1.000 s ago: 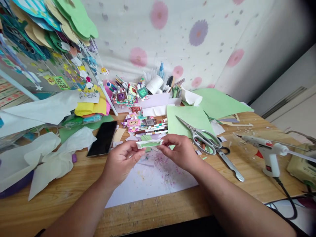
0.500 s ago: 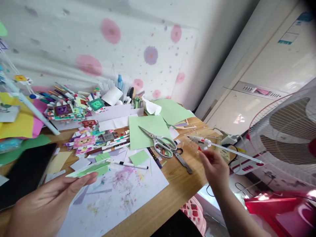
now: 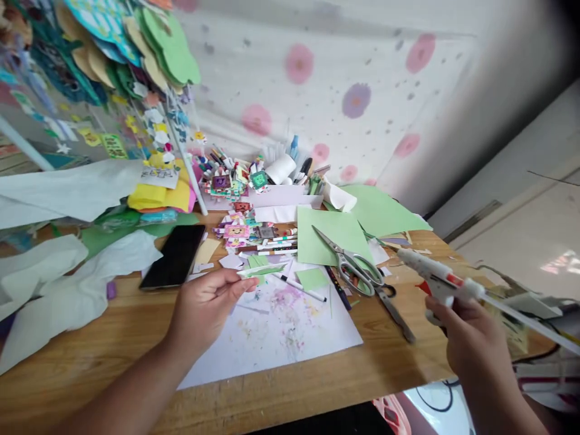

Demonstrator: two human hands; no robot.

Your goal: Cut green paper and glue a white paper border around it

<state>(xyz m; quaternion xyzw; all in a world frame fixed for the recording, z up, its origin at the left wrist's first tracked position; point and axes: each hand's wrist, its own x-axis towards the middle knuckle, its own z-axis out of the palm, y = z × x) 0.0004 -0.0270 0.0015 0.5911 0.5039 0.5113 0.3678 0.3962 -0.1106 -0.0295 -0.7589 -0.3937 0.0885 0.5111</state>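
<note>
Between the thumb and fingers of my left hand (image 3: 206,305) is a small folded piece of green and white paper (image 3: 261,271), held above a stained white sheet (image 3: 267,338). My right hand (image 3: 475,338) grips a white glue gun (image 3: 435,275) by its handle. The gun has an orange trigger, and a long glue stick (image 3: 521,311) sticks out of its back. Its nozzle points left, toward the scissors (image 3: 353,263), which lie on a green paper sheet (image 3: 312,232). A black-and-white marker (image 3: 301,289) and a green paper square (image 3: 312,278) rest near the left hand.
A black phone (image 3: 174,257) lies at the left, with crumpled white cloth or tissue (image 3: 86,290) beside it. Paper cut-outs (image 3: 238,231) and a holder of pens stand at the back. A metal blade-like tool (image 3: 399,317) lies near the scissors. Paper decorations (image 3: 167,48) hang upper left.
My right hand has closed around the glue gun and lifted it. The view has swung left, showing more hanging decorations. My left hand still pinches the folded paper.
</note>
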